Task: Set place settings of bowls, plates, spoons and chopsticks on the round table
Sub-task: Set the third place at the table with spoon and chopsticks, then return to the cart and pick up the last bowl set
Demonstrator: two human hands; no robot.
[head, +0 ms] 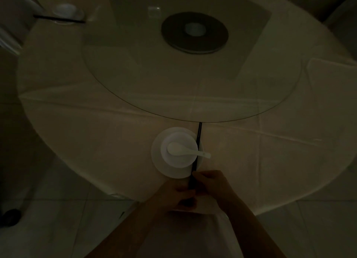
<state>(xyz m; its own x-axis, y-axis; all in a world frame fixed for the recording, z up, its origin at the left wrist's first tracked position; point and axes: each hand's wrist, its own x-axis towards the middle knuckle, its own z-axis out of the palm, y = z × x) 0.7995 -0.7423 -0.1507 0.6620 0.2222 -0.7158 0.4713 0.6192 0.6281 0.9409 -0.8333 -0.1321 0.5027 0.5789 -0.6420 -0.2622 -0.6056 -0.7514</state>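
— Both hands are working the near end of the chopsticks (196,153) — they are lying along the right side of the plate (160,159), tips reaching toward the glass turntable (135,95).

— What might be going wrong here?

— A nudge sideways could be knocking the spoon (185,151) handle, which is sticking out of the bowl (178,161) right over them, or rolling the pair off the table (77,126) edge.

— And the fingers?

— The left hand (178,195) and right hand (210,184) are both pinching together around the sticks' ends, though in this dim light I am guessing at how firmly. Another setting is sitting far left.
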